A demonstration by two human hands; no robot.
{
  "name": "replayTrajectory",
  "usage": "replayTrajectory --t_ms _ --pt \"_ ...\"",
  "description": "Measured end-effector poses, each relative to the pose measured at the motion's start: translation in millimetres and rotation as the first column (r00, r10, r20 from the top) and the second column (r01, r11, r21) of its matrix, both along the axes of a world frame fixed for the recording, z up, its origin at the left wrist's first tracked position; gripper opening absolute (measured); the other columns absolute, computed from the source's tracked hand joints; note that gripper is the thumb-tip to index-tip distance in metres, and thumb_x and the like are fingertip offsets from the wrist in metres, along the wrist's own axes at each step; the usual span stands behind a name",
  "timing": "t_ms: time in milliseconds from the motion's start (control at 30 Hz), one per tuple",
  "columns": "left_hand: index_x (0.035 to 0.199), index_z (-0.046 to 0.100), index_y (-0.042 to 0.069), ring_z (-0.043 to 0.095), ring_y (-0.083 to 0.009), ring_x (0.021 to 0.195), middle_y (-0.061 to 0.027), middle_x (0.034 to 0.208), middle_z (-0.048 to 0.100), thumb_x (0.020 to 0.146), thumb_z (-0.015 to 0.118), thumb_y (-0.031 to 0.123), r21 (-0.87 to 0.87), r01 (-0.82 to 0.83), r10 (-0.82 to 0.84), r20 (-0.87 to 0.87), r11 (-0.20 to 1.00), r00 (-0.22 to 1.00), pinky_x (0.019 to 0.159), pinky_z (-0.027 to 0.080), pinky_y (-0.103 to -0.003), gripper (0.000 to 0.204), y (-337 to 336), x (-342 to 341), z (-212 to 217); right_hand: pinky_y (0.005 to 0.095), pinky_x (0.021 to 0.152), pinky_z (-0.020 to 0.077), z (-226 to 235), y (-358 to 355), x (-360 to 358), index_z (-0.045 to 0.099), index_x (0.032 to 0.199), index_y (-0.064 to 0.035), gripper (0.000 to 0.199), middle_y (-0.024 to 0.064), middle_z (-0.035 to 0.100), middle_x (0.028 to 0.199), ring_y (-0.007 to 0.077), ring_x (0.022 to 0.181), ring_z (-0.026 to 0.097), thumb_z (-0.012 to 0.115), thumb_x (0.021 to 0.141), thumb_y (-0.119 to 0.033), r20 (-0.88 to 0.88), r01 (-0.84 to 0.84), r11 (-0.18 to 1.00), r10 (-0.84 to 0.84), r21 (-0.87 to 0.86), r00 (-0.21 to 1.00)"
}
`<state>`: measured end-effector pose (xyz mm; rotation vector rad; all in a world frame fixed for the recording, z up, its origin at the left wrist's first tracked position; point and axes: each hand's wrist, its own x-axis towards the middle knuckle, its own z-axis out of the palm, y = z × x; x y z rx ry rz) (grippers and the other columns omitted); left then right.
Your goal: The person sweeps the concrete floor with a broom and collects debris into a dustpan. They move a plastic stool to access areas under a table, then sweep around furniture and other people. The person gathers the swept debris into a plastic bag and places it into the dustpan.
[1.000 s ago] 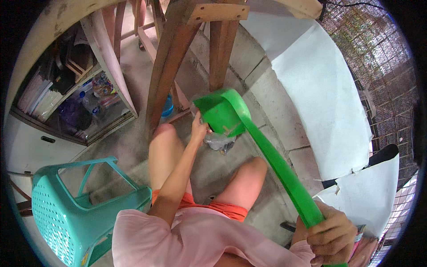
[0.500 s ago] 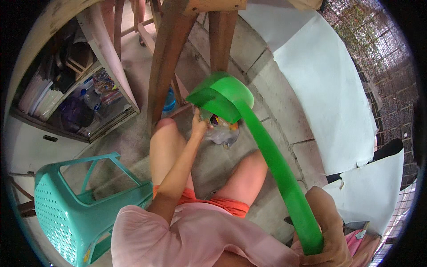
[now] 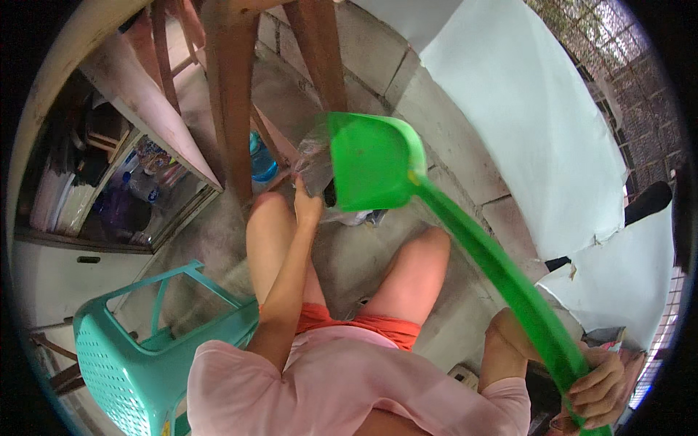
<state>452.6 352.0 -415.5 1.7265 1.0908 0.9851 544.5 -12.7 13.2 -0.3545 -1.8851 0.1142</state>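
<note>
A green long-handled dustpan (image 3: 374, 163) is held up in front of me, its scoop facing left and its handle running down to the lower right. My right hand (image 3: 596, 389) is closed around the handle's end. Just left of the scoop, my left hand (image 3: 308, 205) is closed on the edge of a clear plastic bag (image 3: 316, 156). The bag sags behind and under the scoop, which hides much of it; dark contents show faintly below.
A teal plastic stool (image 3: 131, 356) stands at my left, below an open cabinet (image 3: 167, 196) of bottles and packages. Wooden legs (image 3: 229, 109) rise ahead, with a blue container (image 3: 262, 160) beside them. White sheets (image 3: 523, 123) line the block wall at right.
The dustpan has tipped, so its scoop now faces left rather than down over the bag. My right hand has shifted right and outward; the left stays at the bag.
</note>
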Motion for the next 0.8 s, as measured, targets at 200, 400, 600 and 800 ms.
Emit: replayTrajectory --t_ms 200,400,600,800 --pt "0.108 0.056 0.018 0.046 -0.0365 0.108 -0.0167 0.134 0.029 0.072 0.050 0.007 -0.138 0.093 -0.147 -0.461 0.986 0.875 0.087 0.041 -0.041 0.038 -38.0 7.4 23.8 0.0286 0.050 0.0506 -6.3 -33.3 34.8 0.054 0.083 -0.0086 0.013 0.0053 0.060 0.066 0.0170 0.053 0.061 0.058 0.077 -0.019 0.178 0.227 0.950 -0.191 -0.214 0.965" --pt "0.105 0.057 0.017 0.039 -0.0405 0.113 -0.0172 0.136 0.015 0.067 0.066 0.019 -0.146 -0.045 -0.065 -0.670 0.988 0.740 0.086 0.042 -0.045 0.039 -55.6 29.1 -2.4 0.0351 0.058 0.0483 -36.3 10.4 38.5 0.044 0.086 -0.0084 0.025 0.0082 0.055 0.070 0.0212 0.055 0.058 0.061 0.075 -0.022 0.023 0.528 0.762 -0.561 -0.375 0.827" --pt "0.104 0.056 0.017 0.034 -0.0377 0.117 -0.0184 0.139 0.009 0.063 0.072 0.029 -0.037 -0.112 0.051 -0.723 0.993 0.689 0.090 0.035 -0.051 0.045 -68.4 53.8 -54.0 0.0340 0.055 0.0390 -87.9 55.5 55.7 0.039 0.090 -0.0052 0.025 0.0067 0.043 0.060 0.0155 0.045 0.041 0.054 0.071 -0.012 -0.278 0.666 0.626 -0.778 -0.405 0.563" --pt "0.093 0.059 0.015 0.038 -0.0368 0.113 -0.0197 0.136 0.020 0.070 0.068 0.032 -0.068 -0.234 0.110 -0.736 0.970 0.668 0.084 0.037 -0.050 0.030 -48.5 77.5 -76.6 0.0345 0.055 0.0392 -114.0 53.1 65.2 0.038 0.089 -0.0035 0.024 0.0065 0.042 0.061 0.0149 0.046 0.041 0.052 0.071 -0.009 -0.314 0.656 0.570 -0.821 -0.495 0.477"
